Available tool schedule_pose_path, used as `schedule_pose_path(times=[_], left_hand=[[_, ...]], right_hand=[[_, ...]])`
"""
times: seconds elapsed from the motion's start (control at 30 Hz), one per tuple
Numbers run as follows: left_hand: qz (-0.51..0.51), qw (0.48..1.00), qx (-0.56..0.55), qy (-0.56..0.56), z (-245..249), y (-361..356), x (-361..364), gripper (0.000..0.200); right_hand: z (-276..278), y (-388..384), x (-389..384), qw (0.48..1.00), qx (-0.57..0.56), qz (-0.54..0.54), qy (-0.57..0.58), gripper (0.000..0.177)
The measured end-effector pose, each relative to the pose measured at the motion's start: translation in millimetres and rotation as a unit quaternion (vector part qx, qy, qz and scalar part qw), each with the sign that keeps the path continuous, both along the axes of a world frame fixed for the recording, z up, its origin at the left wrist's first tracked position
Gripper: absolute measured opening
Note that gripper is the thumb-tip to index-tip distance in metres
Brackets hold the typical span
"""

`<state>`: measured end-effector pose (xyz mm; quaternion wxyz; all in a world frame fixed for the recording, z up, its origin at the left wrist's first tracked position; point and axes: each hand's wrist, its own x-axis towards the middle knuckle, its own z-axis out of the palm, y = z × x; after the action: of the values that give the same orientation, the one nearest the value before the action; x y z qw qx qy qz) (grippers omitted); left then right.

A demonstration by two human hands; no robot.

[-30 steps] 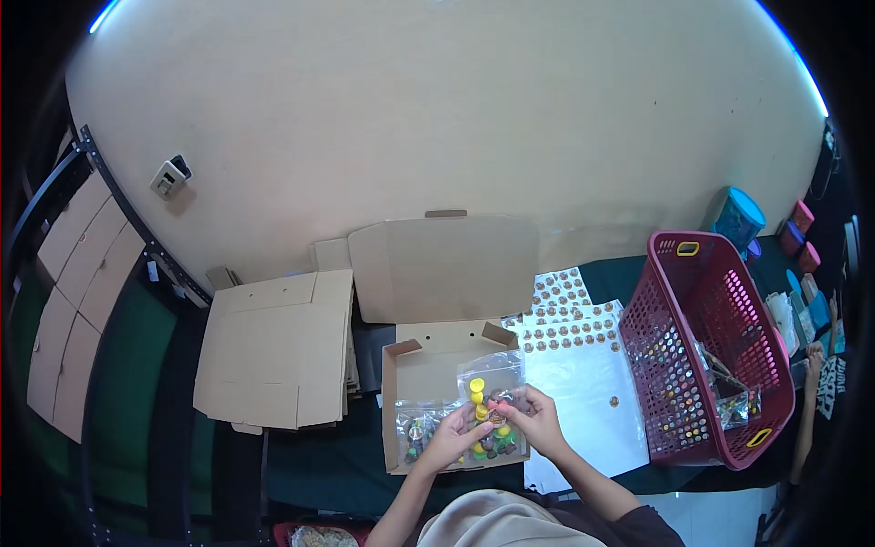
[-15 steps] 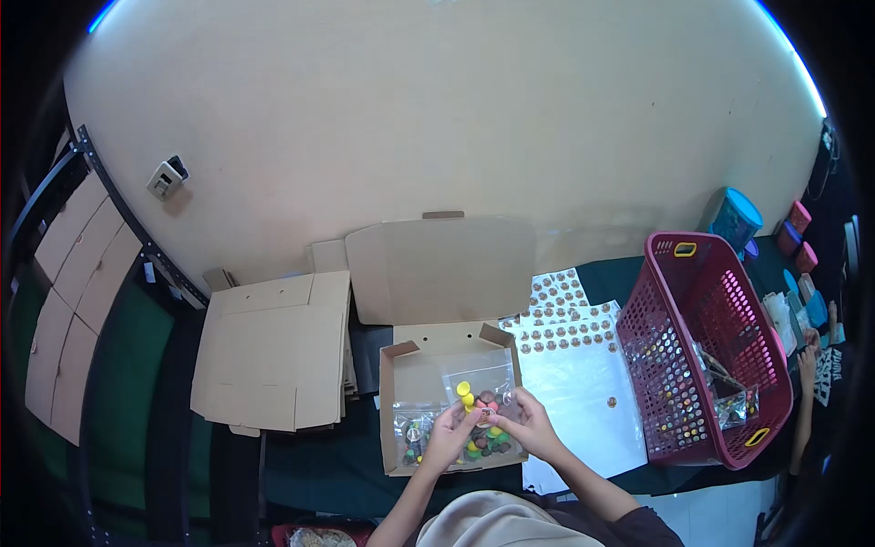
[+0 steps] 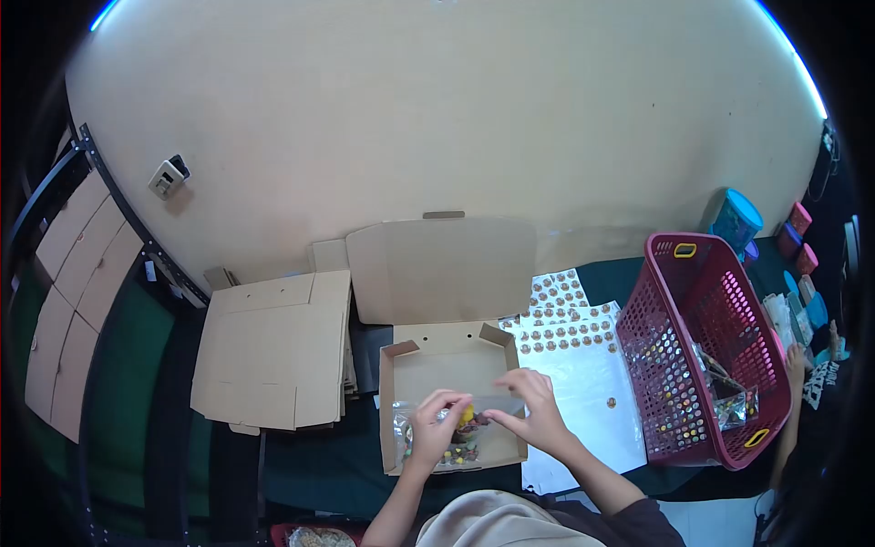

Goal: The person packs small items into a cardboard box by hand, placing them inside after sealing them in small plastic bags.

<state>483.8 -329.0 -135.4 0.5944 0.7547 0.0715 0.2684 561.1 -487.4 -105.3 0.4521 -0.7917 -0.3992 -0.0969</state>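
An open cardboard box point(image 3: 456, 339) stands before me with its lid raised. Inside it lie clear plastic bags of small colourful pieces, one bag point(image 3: 401, 433) at the left. My left hand point(image 3: 436, 428) is closed over the near part of the box, pinching a clear bag of colourful pieces point(image 3: 468, 433), with yellow and dark ones showing. Just right of that bag, my right hand point(image 3: 536, 412) has its thumb and fingers apart and holds nothing I can see. The left fingertips partly hide the bag's contents.
Flattened cardboard boxes point(image 3: 264, 356) are stacked at left. Sheets of round stickers point(image 3: 583, 392) lie to the right. Beyond them stands a maroon basket point(image 3: 652, 365) holding bags. A blue container point(image 3: 738, 219) is behind it. Another person's arm point(image 3: 793, 401) shows at far right.
Both hands were together on the bag, near a round sticker. Now the right hand has let go and lifted apart, while the left keeps the bag, which sits lower and turned.
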Motion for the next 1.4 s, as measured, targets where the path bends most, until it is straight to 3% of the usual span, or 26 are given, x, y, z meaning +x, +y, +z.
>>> schedule_pose_path(times=[0.03,0.07,0.4,0.7,0.77,0.8,0.83,0.9,0.93,0.97,1.0,1.07,1.1,1.17,1.23,1.3,1.33,1.4], left_hand=[[-0.02,0.997,0.075,-0.002,2,-4,0,0.007],[-0.038,0.996,0.085,-0.015,2,-7,2,0.007],[0.099,0.994,-0.029,-0.044,0,5,-3,0.012],[0.095,0.989,-0.089,-0.062,-2,18,3,0.011],[0.138,0.983,-0.111,-0.053,-6,9,8,0.011],[0.197,0.976,-0.037,-0.089,-10,1,12,0.017],[0.199,0.975,-0.036,-0.09,-9,-6,11,0.017],[0.192,0.962,0.165,-0.104,-5,-16,5,0.024],[0.193,0.962,0.165,-0.104,-5,-17,5,0.024],[0.101,0.979,0.146,-0.101,-6,-18,6,0.027],[0.009,0.988,0.124,-0.095,-8,-20,5,0.03],[0.006,0.993,0.085,-0.082,-14,-16,5,0.03],[0.002,0.996,0.049,-0.072,-17,-14,7,0.031],[0.012,0.997,0.028,-0.067,-18,-11,7,0.022],[0.009,1.0,-0.006,-0.023,-15,-8,4,0.013],[-0.013,0.998,0.042,-0.035,-7,-7,5,0.009],[-0.023,0.998,0.045,-0.031,-2,-8,3,0.009],[-0.022,1.0,0.01,0.004,5,-11,-1,0.008]], right_hand=[[2,-1,1,0.993,-0.072,0.032,-0.086,0.029],[-3,3,1,0.994,-0.062,0.054,-0.07,0.017],[-3,19,-11,0.996,-0.021,0.085,-0.004,0.014],[-8,13,-10,0.992,-0.001,0.112,0.06,0.014],[-11,14,-9,0.99,0.034,0.095,0.097,0.013],[-14,15,-8,0.985,0.068,0.079,0.135,0.012],[-17,16,-6,0.985,0.069,0.081,0.134,0.012],[-24,18,-5,0.958,0.145,0.037,0.245,0.011],[-24,19,-6,0.949,0.157,0.051,0.269,0.008],[-21,21,-7,0.949,0.156,0.052,0.269,0.008],[-11,24,-11,0.96,0.16,0.066,0.221,0.009],[-12,23,-7,0.985,0.107,0.092,0.098,0.021],[-10,23,-8,0.985,0.107,0.092,0.098,0.021],[-5,23,-10,0.997,0.076,-0.003,0.017,0.02],[0,24,-9,0.995,0.089,-0.034,0.022,0.021],[14,21,-8,0.992,-0.037,-0.048,-0.107,0.021],[2,18,-2,0.994,-0.062,0.01,-0.093,0.02],[-4,20,-1,0.994,-0.05,0.026,-0.095,0.017]])
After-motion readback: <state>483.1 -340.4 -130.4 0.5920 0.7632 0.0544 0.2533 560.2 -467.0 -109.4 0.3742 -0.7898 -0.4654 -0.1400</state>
